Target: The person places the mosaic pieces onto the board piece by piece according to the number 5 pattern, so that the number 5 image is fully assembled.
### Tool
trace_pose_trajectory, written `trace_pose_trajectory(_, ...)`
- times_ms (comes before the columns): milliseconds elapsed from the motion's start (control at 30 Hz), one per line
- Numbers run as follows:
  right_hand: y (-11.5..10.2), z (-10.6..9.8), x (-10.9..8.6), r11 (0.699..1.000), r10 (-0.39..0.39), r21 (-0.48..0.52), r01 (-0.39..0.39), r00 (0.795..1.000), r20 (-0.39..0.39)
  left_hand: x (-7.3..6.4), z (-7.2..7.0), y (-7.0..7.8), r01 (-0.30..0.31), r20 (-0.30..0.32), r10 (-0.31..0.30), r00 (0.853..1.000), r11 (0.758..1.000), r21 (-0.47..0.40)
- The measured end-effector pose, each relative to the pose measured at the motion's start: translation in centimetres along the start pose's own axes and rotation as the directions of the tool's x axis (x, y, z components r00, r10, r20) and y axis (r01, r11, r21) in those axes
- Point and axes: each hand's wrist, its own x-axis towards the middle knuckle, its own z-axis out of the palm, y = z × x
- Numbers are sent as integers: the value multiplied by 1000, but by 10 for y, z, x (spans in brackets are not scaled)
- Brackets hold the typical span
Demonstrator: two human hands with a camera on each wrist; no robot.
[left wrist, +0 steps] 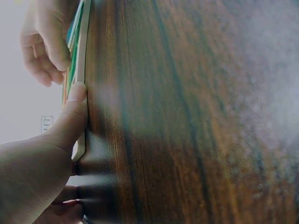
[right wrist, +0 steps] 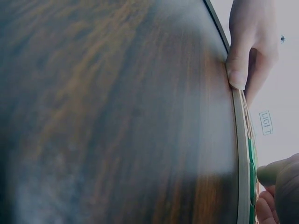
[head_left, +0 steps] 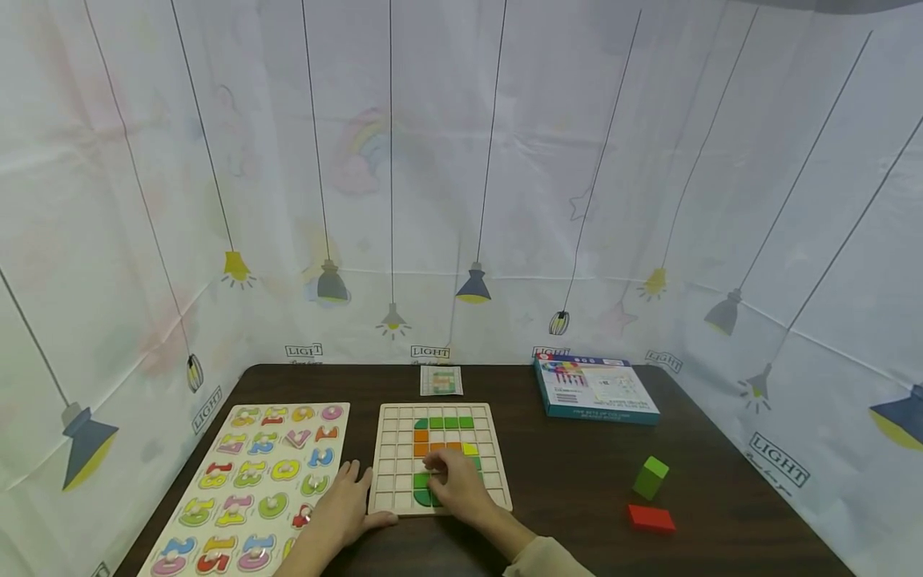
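A wooden grid board (head_left: 392, 462) lies in front of me, with green, orange and yellow pieces set in its squares. My left hand (head_left: 344, 503) rests at its near left corner, thumb along the front edge and fingers beside the left side. The left wrist view shows that thumb (left wrist: 77, 92) against the board's edge. Over the lower middle of the board is my right hand (head_left: 461, 485), its bent fingers among the green pieces (head_left: 421, 481) and covering part of them. In the right wrist view its thumb (right wrist: 267, 175) is right at a green piece (right wrist: 252, 179); no held piece shows.
At the left lies a number puzzle board (head_left: 274, 473) with colourful knobbed pieces. A small pattern card (head_left: 441, 381) is behind the grid board. A flat box (head_left: 598, 393) lies at the back right, with a green block (head_left: 650, 478) and a red block (head_left: 651, 518) nearer.
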Motion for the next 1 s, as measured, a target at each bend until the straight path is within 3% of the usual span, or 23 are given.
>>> trace_pose_trajectory(233, 0, -6, -1, 999, -15, 37, 16, 999, -29, 0, 0, 1, 0, -7, 0, 1000, 1000, 8)
trace_pose_trajectory(433, 13, -25, -5, 998, -42, -42, 37, 991, -126, -1, 0, 0, 1, -8, -1, 1000, 1000, 8)
trace_pose_trajectory(567, 34, -46, -12, 997, 19, -65, -33, 978, -208, -1, -1, -2, 6, 13, -6, 1000, 1000, 14)
trace_pose_trajectory(767, 67, -80, -26, 980, 154, -70, -185, 934, -321, -3, -2, -6, 20, 31, -20, 999, 1000, 19)
trace_pose_trajectory(1000, 88, -99, -36, 969, 187, -84, -232, 913, -363, -4, 1, -12, 27, 20, -27, 999, 1000, 2)
